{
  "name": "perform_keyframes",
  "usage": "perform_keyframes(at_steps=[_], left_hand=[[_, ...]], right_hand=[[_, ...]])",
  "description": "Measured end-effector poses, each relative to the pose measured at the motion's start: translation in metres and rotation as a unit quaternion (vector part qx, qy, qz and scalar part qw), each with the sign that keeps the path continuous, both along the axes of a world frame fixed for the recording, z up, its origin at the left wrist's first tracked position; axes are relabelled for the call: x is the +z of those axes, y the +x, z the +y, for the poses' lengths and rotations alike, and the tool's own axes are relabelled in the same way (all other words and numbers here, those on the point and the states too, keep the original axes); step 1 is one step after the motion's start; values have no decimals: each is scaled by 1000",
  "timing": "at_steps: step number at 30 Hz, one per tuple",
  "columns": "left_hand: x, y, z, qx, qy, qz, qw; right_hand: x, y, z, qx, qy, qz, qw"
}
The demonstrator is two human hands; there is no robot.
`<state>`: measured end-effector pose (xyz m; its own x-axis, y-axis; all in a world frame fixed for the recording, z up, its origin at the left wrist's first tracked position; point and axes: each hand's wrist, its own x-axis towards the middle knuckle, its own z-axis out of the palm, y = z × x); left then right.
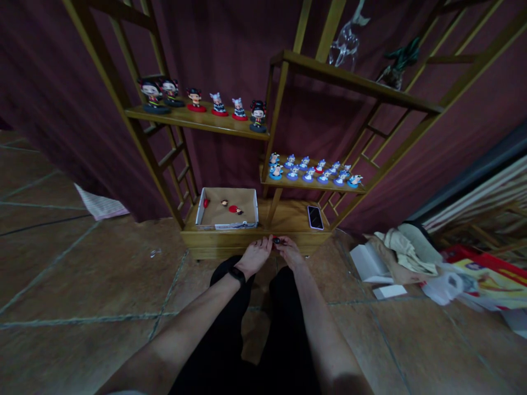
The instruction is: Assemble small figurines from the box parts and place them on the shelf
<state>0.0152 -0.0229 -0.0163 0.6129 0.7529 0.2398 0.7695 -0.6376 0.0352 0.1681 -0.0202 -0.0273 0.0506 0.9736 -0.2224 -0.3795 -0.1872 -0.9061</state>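
Observation:
My left hand (256, 255) and my right hand (289, 251) meet in front of the low wooden shelf base (288, 219). Both pinch a small dark and red figurine (275, 240) between their fingertips. A black band is on my left wrist. Just beyond the hands sits an open cardboard box (226, 209) with a few small figurine parts and a red disc inside. A black phone (315, 217) lies flat on the base to the right of the box.
Several dolls (206, 102) stand on the upper left shelf and several small blue-and-white figurines (313, 170) on the middle shelf. A glass figure (348, 38) stands on top. Cloth, papers and bags (415, 258) lie on the tiled floor at right.

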Motion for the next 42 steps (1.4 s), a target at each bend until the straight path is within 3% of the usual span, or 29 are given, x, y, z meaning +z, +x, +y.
perform_keyframes(at_steps=[8, 13, 16, 20, 25, 28, 34, 42], left_hand=[[5, -1, 4, -3, -77, -28, 997], [7, -3, 10, 8, -160, -163, 974], [1, -1, 16, 18, -233, -291, 928], [-12, 3, 27, 47, -320, -430, 843], [-22, 4, 35, 74, -414, -519, 744], [-22, 4, 37, 93, -438, -545, 709], [-18, 5, 36, 125, -462, -557, 679], [-13, 2, 32, 137, -459, -558, 677]], right_hand=[[-1, 0, 2, -1, -17, 4, 1000], [0, -2, 0, 8, -28, 13, 999], [-1, -4, 1, 8, -24, 14, 1000], [-4, -5, 2, 13, -10, 24, 1000], [-9, -5, 1, 25, -13, 8, 1000], [-12, -4, 2, 39, -13, 0, 999], [-16, -5, 5, 56, -21, -21, 998], [-12, -9, 5, 59, -41, -37, 997]])
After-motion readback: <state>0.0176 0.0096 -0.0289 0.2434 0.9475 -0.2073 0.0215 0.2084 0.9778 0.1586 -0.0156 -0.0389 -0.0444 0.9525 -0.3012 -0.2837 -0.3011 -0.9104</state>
